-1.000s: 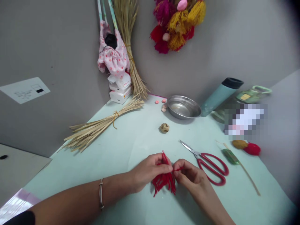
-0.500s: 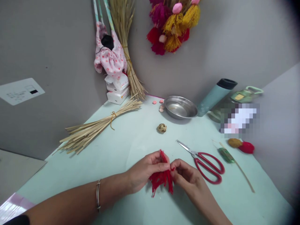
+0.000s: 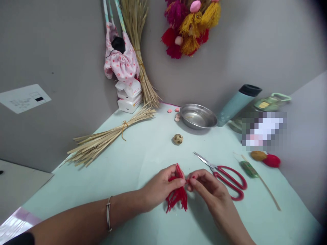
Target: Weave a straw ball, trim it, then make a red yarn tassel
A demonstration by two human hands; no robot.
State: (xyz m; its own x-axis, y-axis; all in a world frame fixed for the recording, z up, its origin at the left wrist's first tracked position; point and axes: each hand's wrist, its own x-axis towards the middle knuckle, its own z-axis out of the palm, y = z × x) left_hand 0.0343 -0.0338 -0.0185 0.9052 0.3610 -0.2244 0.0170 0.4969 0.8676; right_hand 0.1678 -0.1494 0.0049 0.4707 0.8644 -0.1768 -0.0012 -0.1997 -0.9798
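A bundle of red yarn (image 3: 178, 197), folded over at its top with loose ends hanging down, is pinched between the thumb and fingers of my left hand (image 3: 165, 185). Just to its right, my right hand (image 3: 208, 187) pinches a red strand that comes off the bundle's side. The fingertips of both hands are close together but apart. Red-handled scissors (image 3: 219, 172) lie beside my right hand, partly behind it, with the blades pointing up and left. Beyond my hands sits a speckled small egg (image 3: 177, 139).
A metal bowl (image 3: 198, 117) stands at the back near small pink pieces (image 3: 177, 117). Tied straw (image 3: 109, 136) lies at left. On the right are a tumbler (image 3: 238, 103), a green bottle (image 3: 268, 103), yarn balls (image 3: 270, 160) and green thread (image 3: 249, 169). Tassels (image 3: 191, 30) hang above.
My right hand has moved slightly right and up, away from my left hand, drawing the red strand out sideways. The left hand keeps its hold on the yarn. The view has shifted slightly.
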